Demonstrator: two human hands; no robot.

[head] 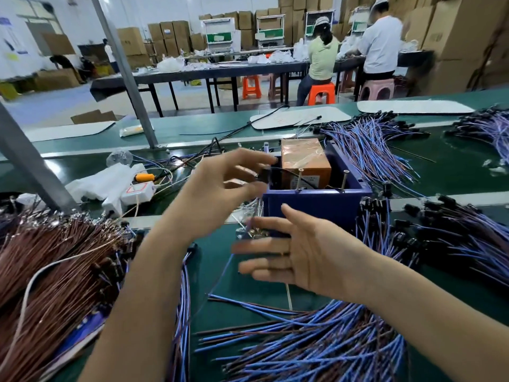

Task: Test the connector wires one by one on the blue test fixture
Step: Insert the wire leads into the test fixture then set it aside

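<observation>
Left of the blue test fixture (316,205): the left hand (220,188), its grip pinching a black connector (265,171) at the fixture's left rim; the plug is probably best seated squarely, without force. In front of the fixture: the right hand (308,257), fingers straight and spread, nothing visibly held; it could steady the fixture. Right of the fixture: heaped connector wires (371,150) on the bench (454,172).

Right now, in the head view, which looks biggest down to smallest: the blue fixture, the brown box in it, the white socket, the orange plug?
1. blue fixture
2. brown box, partly hidden inside it
3. white socket
4. orange plug
All lie about equally near the camera, so the order seems safe.
</observation>
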